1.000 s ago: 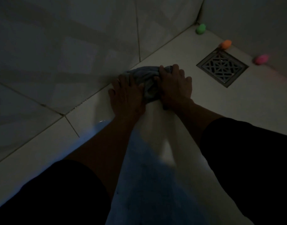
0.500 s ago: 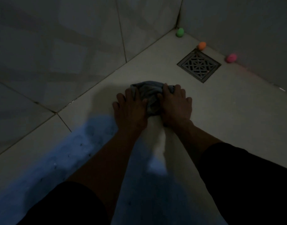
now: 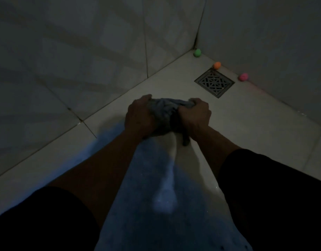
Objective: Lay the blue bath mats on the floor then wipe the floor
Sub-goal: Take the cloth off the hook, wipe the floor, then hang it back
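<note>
Near the floor's far corner, the cloth was gathered up from flat wiping.

On the pale floor (image 3: 246, 134), short of the drain grate (image 3: 214, 82), the grey cloth (image 3: 163, 115) was bunched between the left hand (image 3: 138, 116) and the right hand (image 3: 195, 115); where half a second earlier both palms had been pressed flat on it, fingers were now curled round its two ends. A wringing or refolding pause was judged likely, with the wiping unfinished. Whether the bluish patch (image 3: 156, 178) between the arms was a bath mat could not be told. Three small coloured balls (image 3: 217, 65) were left along the far wall.
</note>
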`<action>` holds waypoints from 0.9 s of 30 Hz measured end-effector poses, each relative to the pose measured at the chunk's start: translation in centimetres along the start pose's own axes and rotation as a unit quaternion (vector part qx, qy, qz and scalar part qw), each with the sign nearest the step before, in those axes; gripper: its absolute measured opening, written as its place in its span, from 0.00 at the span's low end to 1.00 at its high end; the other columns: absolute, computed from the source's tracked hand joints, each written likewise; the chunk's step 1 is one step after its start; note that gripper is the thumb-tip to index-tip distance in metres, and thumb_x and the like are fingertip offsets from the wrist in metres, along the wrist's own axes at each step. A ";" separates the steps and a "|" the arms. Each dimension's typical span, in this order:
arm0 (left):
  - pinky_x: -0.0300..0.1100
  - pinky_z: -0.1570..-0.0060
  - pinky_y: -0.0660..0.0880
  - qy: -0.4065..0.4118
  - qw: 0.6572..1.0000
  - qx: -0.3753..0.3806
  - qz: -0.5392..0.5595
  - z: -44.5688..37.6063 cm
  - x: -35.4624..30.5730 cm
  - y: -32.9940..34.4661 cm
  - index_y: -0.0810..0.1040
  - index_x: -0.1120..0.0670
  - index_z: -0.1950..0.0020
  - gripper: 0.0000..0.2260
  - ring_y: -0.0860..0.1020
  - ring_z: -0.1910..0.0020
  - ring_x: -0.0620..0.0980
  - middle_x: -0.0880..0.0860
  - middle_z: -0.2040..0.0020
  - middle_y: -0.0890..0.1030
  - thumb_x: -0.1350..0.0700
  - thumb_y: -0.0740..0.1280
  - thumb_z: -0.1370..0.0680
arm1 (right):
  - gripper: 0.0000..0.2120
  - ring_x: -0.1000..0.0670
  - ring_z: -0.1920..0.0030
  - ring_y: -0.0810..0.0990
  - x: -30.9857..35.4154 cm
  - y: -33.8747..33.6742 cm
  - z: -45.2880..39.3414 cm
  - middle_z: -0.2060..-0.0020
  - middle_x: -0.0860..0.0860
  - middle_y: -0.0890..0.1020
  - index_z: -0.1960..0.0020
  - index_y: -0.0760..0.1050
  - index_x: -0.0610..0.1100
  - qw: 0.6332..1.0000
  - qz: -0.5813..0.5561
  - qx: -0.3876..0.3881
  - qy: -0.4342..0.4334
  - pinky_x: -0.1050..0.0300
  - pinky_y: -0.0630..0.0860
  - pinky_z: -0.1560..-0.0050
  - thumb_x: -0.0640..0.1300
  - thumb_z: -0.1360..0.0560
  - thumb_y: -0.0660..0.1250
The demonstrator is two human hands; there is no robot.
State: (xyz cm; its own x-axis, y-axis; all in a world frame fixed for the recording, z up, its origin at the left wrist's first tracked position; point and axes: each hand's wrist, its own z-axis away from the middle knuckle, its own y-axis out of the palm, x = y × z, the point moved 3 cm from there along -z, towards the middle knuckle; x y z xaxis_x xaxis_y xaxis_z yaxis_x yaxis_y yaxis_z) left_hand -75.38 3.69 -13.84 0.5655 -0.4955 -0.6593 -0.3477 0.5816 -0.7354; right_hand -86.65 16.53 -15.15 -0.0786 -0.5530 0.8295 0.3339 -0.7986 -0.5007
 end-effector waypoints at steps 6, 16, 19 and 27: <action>0.48 0.39 0.72 -0.071 0.992 -0.059 0.087 1.3 0.1 -6.7 0.78 0.56 0.42 0.11 0.75 0.35 0.60 0.60 0.39 0.77 0.51 0.64 0.20 | 0.05 0.47 0.56 0.79 5.7 -0.4 2.8 0.62 0.50 0.80 0.57 0.78 0.47 0.998 -0.047 0.030 -0.042 0.53 0.78 0.54 0.39 0.28 0.65; 0.43 0.54 0.69 -0.092 0.974 -0.143 0.149 4.4 3.3 -17.6 0.75 0.59 0.60 0.17 0.75 0.56 0.52 0.56 0.59 0.77 0.49 0.60 0.18 | 0.16 0.47 0.55 0.84 15.8 3.6 8.1 0.58 0.45 0.85 0.56 0.84 0.39 0.963 0.028 0.186 -0.193 0.52 0.82 0.53 0.53 0.28 0.75; 0.41 0.54 0.69 -0.067 0.970 -0.178 0.150 5.8 4.9 -20.0 0.80 0.65 0.53 0.18 0.79 0.52 0.56 0.61 0.53 0.81 0.52 0.61 0.17 | 0.12 0.47 0.54 0.80 17.7 5.0 9.1 0.57 0.46 0.82 0.57 0.80 0.43 0.946 0.093 0.187 -0.250 0.54 0.77 0.54 0.52 0.24 0.71; 0.41 0.52 0.70 -0.029 0.968 -0.228 0.103 5.4 7.2 -21.3 0.80 0.61 0.44 0.12 0.79 0.45 0.57 0.59 0.45 0.82 0.55 0.61 0.18 | 0.15 0.47 0.49 0.82 19.0 7.2 10.2 0.51 0.45 0.84 0.48 0.83 0.40 0.925 0.117 0.216 -0.290 0.50 0.80 0.45 0.52 0.23 0.70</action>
State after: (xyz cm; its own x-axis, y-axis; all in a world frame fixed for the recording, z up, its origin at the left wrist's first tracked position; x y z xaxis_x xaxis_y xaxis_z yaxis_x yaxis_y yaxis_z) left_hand -59.84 -8.81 -2.08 0.4855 -0.3543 -0.7992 -0.7439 0.3128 -0.5905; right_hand -76.16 2.71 -0.50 0.5190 -0.3776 0.7668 0.6325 -0.4338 -0.6417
